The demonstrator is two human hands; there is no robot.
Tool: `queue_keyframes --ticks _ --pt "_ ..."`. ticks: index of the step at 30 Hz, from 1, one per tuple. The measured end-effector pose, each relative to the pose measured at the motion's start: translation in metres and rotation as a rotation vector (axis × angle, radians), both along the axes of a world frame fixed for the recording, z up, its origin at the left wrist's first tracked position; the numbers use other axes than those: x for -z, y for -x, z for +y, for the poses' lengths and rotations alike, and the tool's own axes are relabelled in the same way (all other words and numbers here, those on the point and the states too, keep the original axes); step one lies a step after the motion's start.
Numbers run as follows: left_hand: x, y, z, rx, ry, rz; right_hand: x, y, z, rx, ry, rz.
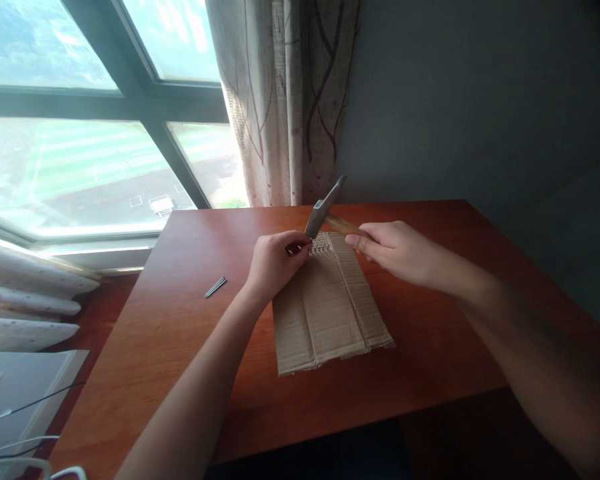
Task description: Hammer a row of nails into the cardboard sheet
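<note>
My right hand [387, 248] is wrapped round the wooden handle of a hammer [320, 212]. The hammer's metal head is tilted, its lower end right at my left fingertips. My left hand [279, 261] is closed in a pinch over the far left part of a piece of cardboard [327, 300]. Between thumb and forefinger is a thin nail, barely visible under the hammer head. Beside the pinch, a cluster of small dark and light marks [321, 245], nails or holes, runs across the cardboard's far end; I cannot tell which.
Several loose nails [216, 287] lie together on the reddish wooden table [180, 347], left of my left hand. A window [95, 167] and a patterned curtain [280, 100] stand behind the table. White and black cables [25, 440] hang at the lower left.
</note>
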State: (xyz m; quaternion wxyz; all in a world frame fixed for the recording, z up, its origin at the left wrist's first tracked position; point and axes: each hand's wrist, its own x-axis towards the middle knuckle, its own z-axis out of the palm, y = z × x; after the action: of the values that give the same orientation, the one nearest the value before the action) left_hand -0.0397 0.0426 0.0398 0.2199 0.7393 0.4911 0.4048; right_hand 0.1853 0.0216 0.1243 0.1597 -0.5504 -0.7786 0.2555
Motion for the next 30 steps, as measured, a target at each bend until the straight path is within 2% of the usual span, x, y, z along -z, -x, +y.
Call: queue_keyframes --ticks 12,19,23,30 --pt "-0.002 0.0 -0.003 0.007 -0.025 0.085 0.007 0.001 -0.002 0.004 0.041 0.04" --pt "-0.004 0.009 -0.004 0.017 -0.139 0.29 0.014 -0.003 -0.002 0.018 0.056 0.063" --pt "-0.003 0.011 -0.004 0.02 -0.108 0.352 0.015 -0.003 -0.002 0.018 0.038 0.093" --pt "0.0 0.011 -0.003 0.012 -0.063 0.332 0.019 0.003 -0.001 -0.018 0.051 0.022"
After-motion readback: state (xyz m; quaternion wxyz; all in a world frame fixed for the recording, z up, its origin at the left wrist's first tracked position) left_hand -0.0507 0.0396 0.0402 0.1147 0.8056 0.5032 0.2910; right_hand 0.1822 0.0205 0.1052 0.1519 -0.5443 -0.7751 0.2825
